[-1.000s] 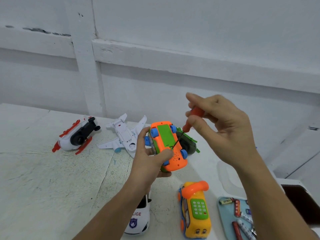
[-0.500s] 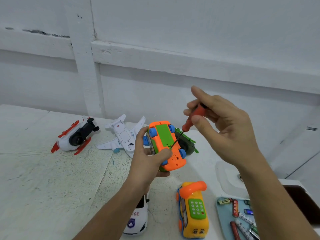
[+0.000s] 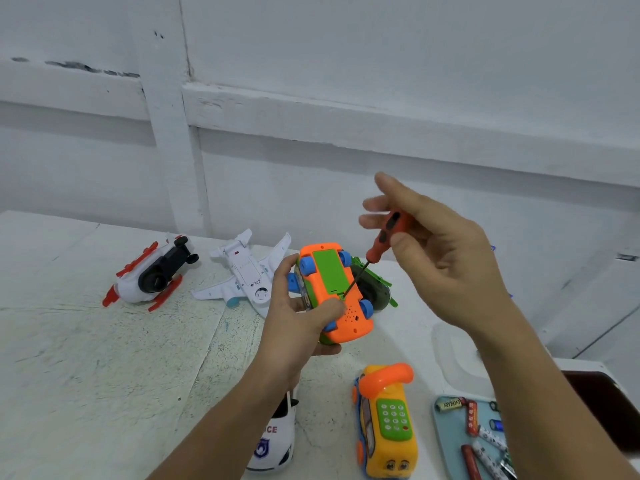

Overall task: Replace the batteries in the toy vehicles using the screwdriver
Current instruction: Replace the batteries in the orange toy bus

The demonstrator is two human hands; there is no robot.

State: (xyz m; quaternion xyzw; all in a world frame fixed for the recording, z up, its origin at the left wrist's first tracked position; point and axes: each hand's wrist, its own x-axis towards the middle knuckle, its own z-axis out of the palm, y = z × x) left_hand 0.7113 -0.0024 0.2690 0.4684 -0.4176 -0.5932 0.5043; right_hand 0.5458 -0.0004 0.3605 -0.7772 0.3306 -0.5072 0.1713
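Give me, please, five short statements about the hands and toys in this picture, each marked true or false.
1. The left hand holds the orange toy car with its wheels up. True.
2. The screwdriver tip meets the car's underside beside the green cover. True.
3. The right hand is empty. False: it pinches the screwdriver's handle.
4. The batteries lie in a red bowl. False: they lie in a light blue tray.
5. The white plane lies nearer the person than the yellow phone toy. False: it lies farther back, to the left.
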